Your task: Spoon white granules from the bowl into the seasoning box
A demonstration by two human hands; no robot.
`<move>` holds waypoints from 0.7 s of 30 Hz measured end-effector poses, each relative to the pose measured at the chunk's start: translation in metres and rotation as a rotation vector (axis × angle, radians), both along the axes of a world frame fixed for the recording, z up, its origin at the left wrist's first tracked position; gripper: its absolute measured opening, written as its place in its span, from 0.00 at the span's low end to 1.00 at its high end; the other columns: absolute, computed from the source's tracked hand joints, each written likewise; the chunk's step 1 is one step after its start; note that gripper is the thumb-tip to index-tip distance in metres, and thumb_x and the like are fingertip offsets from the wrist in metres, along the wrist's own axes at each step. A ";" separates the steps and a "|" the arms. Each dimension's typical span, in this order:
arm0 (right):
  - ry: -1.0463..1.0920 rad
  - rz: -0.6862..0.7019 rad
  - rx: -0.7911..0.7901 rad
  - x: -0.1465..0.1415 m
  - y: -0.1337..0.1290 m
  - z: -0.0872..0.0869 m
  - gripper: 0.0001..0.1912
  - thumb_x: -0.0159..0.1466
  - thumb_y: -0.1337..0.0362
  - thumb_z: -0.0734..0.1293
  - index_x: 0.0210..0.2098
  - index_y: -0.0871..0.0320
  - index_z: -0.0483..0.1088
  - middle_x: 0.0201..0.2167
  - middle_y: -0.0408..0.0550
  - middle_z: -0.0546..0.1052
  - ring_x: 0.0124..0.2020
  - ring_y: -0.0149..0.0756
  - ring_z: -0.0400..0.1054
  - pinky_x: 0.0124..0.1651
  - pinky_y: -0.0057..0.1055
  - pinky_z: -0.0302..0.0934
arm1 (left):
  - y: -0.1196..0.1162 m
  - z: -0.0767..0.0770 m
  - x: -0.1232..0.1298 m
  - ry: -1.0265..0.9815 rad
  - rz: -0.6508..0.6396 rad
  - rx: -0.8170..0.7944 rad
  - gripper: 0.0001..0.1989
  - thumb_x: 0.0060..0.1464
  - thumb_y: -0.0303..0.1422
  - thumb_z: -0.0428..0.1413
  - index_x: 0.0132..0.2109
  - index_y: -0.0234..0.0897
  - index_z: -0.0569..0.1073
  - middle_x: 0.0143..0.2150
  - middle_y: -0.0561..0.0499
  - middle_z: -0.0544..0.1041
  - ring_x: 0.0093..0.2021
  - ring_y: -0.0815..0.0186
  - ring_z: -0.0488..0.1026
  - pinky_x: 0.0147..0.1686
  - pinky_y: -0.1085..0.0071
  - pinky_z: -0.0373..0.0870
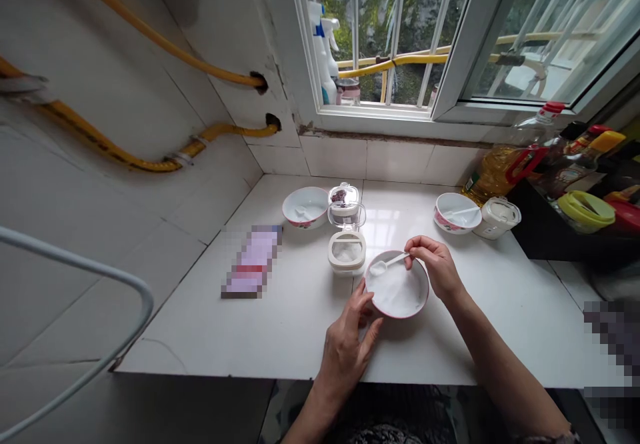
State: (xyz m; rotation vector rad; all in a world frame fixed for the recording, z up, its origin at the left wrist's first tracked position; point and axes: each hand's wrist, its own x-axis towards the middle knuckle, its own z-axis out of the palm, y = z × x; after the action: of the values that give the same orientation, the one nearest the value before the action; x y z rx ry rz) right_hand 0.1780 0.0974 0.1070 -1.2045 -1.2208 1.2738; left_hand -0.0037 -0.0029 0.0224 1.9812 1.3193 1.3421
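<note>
A bowl [399, 297] with a pink rim stands on the counter and holds white granules. My left hand [346, 341] rests against its near left side, fingers at the rim and thumb apart, steadying it. Between the thumb and fingers of my right hand [436, 264] is the handle of a small white spoon [380, 268], its head over the granules. Just behind the bowl, to the left, an open clear jar [346, 267] contains more white granules, its lid tipped back.
Farther back are a clear lidded jar [344, 196], a bowl [306, 221] with a spoon, another bowl [453, 225] with a spoon, and a lidded jar [497, 219]. A blurred purple packet [253, 257] lies left. An oil bottle [500, 167] and a dark condiment rack [543, 221] stand right.
</note>
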 end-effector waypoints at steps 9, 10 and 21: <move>-0.537 0.047 0.753 -0.032 -0.006 -0.005 0.07 0.68 0.70 0.60 0.39 0.54 0.69 0.32 0.46 0.80 0.34 0.37 0.73 0.53 0.43 0.62 | 0.001 0.000 0.001 0.019 -0.001 0.035 0.17 0.67 0.32 0.51 0.61 0.38 0.63 0.64 0.32 0.69 0.39 0.66 0.81 0.37 0.72 0.81; -0.641 0.086 0.863 -0.032 -0.006 -0.006 0.10 0.67 0.72 0.59 0.39 0.54 0.69 0.31 0.45 0.80 0.33 0.37 0.73 0.56 0.45 0.60 | 0.001 0.000 0.001 0.017 -0.004 0.040 0.17 0.67 0.32 0.51 0.61 0.38 0.63 0.63 0.32 0.69 0.38 0.66 0.81 0.36 0.72 0.80; -0.628 -0.015 0.971 -0.004 -0.014 0.013 0.09 0.63 0.74 0.61 0.34 0.53 0.66 0.21 0.37 0.71 0.23 0.32 0.65 0.52 0.44 0.63 | 0.001 -0.001 0.001 0.025 -0.009 0.008 0.18 0.66 0.30 0.52 0.61 0.39 0.62 0.65 0.33 0.68 0.39 0.66 0.81 0.39 0.69 0.81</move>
State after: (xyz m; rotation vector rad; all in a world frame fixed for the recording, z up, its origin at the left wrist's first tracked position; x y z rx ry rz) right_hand 0.1741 0.0830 0.1198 -0.8549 -1.9443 0.1407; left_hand -0.0024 -0.0021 0.0217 2.0127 1.3166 1.3247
